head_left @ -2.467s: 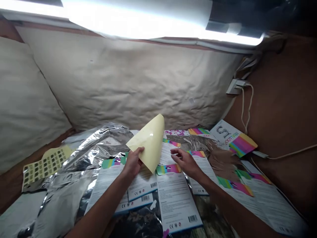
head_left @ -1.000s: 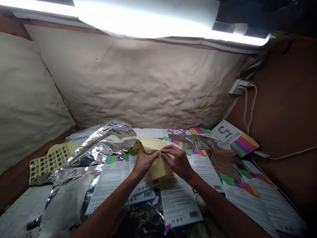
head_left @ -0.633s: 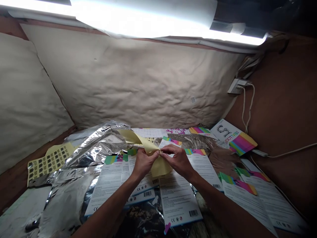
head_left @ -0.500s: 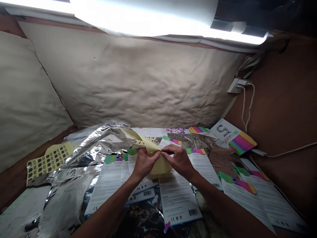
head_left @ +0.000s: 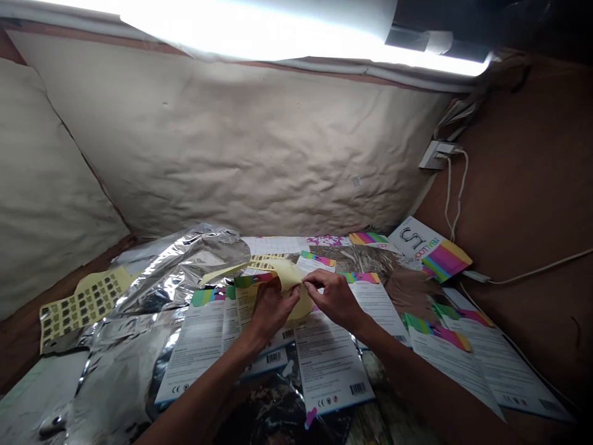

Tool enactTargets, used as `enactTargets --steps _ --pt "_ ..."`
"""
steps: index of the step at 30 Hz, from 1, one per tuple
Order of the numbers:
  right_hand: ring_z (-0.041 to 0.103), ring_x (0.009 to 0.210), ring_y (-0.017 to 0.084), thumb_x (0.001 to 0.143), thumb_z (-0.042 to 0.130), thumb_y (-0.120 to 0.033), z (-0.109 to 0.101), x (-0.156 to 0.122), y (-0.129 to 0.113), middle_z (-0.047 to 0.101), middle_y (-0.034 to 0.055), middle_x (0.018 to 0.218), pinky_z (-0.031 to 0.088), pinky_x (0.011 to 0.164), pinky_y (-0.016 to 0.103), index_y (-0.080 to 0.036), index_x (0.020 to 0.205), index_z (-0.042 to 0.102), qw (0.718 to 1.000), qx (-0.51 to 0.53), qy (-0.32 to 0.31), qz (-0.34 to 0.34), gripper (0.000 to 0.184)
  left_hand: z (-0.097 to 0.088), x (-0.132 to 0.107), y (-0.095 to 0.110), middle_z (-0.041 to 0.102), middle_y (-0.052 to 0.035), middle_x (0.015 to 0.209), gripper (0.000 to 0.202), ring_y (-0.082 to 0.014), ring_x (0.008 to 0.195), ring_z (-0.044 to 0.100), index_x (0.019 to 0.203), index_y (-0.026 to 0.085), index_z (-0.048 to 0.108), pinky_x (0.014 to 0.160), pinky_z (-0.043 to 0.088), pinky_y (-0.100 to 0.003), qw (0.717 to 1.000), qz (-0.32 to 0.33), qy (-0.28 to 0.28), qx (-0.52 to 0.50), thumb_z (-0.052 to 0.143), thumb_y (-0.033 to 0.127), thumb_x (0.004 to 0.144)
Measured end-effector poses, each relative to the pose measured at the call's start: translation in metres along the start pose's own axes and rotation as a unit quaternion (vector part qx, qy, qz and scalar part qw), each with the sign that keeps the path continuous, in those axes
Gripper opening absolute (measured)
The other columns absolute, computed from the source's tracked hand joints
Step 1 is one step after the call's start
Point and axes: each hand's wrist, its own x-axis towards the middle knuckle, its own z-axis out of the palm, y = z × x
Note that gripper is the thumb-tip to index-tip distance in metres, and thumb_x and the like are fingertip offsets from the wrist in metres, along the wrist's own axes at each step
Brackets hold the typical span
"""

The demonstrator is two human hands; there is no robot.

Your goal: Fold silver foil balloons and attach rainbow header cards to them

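Sticker sheet point(head_left: 286, 272), yellow and bowed into a curl, is caught between two hands: the left hand point(head_left: 272, 309) clamps it with the thumb on top, and the right hand point(head_left: 336, 301) pinches its edge between thumb and forefinger, just beside the left thumb. Whether a loose label sits in that pinch is too small to tell. Just beyond the grip, rows of dark printed labels point(head_left: 266, 262) show on yellow; I cannot tell whether they belong to the same sheet. Directly below the grip lies a balloon packet point(head_left: 331, 361), its white back printed with text, a barcode and a CE mark. Left of the grip, overlapping packets point(head_left: 201, 334) lie on crinkled silver film point(head_left: 120, 358); farther left rests another label sheet point(head_left: 81, 306). Under the right forearm's far side is a further packet point(head_left: 380, 309), with more packets point(head_left: 451, 364) fanned to the right. Well right of the grip and beyond it, a packet showing a figure 5 point(head_left: 426, 250) sits near a white socket's cables point(head_left: 456, 210). Farthest off, a wrinkled cream wall covering point(head_left: 231, 142) rises beneath a bright tube light point(head_left: 259, 37).
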Motion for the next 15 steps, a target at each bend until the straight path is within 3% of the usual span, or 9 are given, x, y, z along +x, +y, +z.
enactTargets --steps 4,10,15 --pt "0.069 0.077 0.016 0.086 0.063 -0.018 -0.0021 0.0012 0.0044 0.073 0.0030 0.086 0.054 0.069 0.025 -0.020 0.088 0.073 0.996 0.076 -0.031 0.037 0.011 -0.0013 0.0002 -0.0001 0.077 -0.0069 0.098 0.020 -0.0252 0.093 0.072 0.096 0.017 0.073 0.081 0.054 -0.031 1.000 -0.007 -0.008 -0.007 0.063 0.029 0.084" --pt "0.066 0.074 0.016 0.082 0.064 -0.011 0.0033 -0.0009 0.0072 0.072 0.0040 0.084 0.054 0.071 0.028 -0.019 0.086 0.071 1.000 -0.016 0.007 -0.022 0.011 -0.0008 0.0025 -0.0066 0.075 -0.0091 0.102 0.023 -0.0274 0.098 0.070 0.102 0.016 0.073 0.086 0.053 -0.034 1.000 0.016 -0.025 0.007 0.062 0.028 0.085" --pt "0.066 0.075 0.016 0.084 0.061 -0.012 -0.0011 0.0009 0.0066 0.071 0.0035 0.084 0.053 0.070 0.027 -0.019 0.088 0.071 0.999 0.003 -0.015 -0.037 0.013 -0.0007 0.0053 -0.0075 0.075 -0.0092 0.107 0.027 -0.0275 0.100 0.070 0.105 0.016 0.073 0.086 0.054 -0.033 0.996 -0.029 -0.032 -0.082 0.066 0.031 0.083"
